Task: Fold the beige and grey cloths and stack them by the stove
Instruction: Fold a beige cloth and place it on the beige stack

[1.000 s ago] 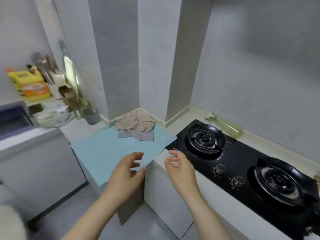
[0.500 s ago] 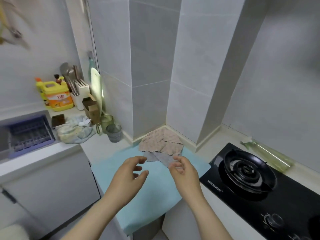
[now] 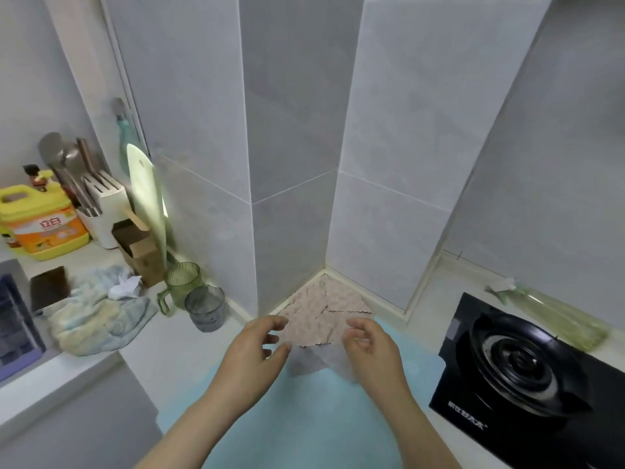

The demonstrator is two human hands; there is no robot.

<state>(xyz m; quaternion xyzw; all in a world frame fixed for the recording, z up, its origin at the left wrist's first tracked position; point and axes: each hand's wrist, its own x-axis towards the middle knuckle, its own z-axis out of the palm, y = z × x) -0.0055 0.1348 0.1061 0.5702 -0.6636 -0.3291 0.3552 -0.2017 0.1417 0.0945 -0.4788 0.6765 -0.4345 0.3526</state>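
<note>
The beige cloth (image 3: 318, 313) lies crumpled in the tiled corner at the far end of a light blue mat (image 3: 304, 418), partly on top of the grey cloth (image 3: 313, 360). The left hand (image 3: 252, 357) and right hand (image 3: 370, 350) hover just above the cloths, fingers spread and curled, holding nothing. The stove (image 3: 527, 377) sits to the right

Left hand (image 3: 252, 355) and right hand (image 3: 370, 350) bare, seemingly no rings or sleeves.
</note>
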